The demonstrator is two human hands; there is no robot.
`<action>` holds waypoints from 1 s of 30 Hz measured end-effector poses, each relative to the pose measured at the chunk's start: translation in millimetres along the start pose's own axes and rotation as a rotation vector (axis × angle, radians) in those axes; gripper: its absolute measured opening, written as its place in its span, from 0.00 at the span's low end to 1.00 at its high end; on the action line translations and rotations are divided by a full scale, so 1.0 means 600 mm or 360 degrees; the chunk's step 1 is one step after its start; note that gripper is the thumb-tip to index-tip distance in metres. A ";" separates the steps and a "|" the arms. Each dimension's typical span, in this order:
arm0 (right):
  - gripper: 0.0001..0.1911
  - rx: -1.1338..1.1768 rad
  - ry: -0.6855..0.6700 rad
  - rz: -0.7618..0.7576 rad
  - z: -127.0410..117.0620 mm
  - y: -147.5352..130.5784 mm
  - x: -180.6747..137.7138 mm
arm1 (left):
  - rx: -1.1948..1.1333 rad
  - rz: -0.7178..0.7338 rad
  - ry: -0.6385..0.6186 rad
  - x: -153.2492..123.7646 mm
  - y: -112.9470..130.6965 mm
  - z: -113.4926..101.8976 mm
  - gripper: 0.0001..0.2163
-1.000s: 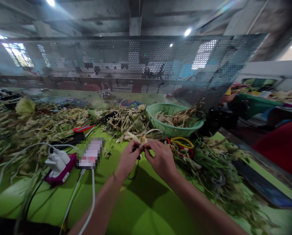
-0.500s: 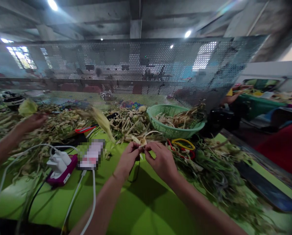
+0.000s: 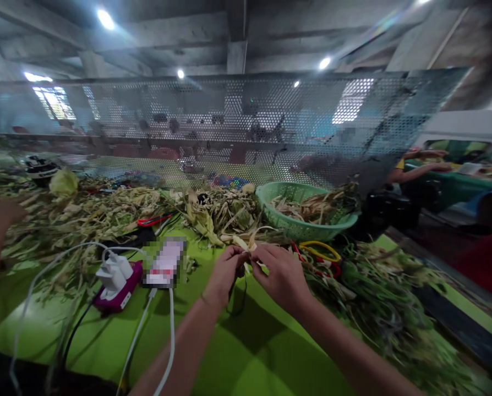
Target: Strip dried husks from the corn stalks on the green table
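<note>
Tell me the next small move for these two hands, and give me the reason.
Probably a light tug with the right hand while the left hand steadies the pale strips: the fingertips of both hands meet at them, and the upper ends splay apart above. Whether the strips are joined is too small to tell, so I'd pull gently.

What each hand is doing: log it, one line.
left hand: pinching pale dry leaf strips | right hand: at same strips | beyond right hand: round green perforated plastic basket of dry leaves
</note>
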State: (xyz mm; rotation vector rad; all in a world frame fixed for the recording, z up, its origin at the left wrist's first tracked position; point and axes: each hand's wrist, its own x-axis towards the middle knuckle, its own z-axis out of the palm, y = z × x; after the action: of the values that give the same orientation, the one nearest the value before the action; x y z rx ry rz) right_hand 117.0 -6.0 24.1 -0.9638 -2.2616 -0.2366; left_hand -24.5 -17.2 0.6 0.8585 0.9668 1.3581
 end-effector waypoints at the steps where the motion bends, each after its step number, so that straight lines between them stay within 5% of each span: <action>1: 0.05 -0.0019 -0.0013 -0.0059 0.000 -0.001 0.002 | -0.0042 -0.0015 0.0026 0.000 0.001 -0.001 0.09; 12: 0.07 0.0109 -0.0110 -0.0399 -0.007 -0.065 -0.016 | -0.0449 0.0135 0.0146 0.002 0.011 -0.008 0.13; 19: 0.06 0.0133 -0.0280 -0.0386 -0.034 -0.065 -0.021 | -0.0507 0.0231 -0.0051 -0.009 0.022 -0.009 0.11; 25: 0.05 0.0209 -0.0411 -0.0291 -0.044 -0.063 -0.021 | -0.0485 0.0159 -0.0151 -0.010 0.024 -0.011 0.13; 30: 0.06 0.0754 -0.0360 0.0131 -0.080 -0.048 0.045 | -0.0374 0.0179 -0.0211 -0.011 0.017 -0.011 0.10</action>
State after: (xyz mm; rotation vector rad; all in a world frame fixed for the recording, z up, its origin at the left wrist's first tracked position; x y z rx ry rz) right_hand 107.5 -30.1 80.3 -0.8544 -2.3154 0.4486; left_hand -34.2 -23.7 8.1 0.8213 0.6496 1.4582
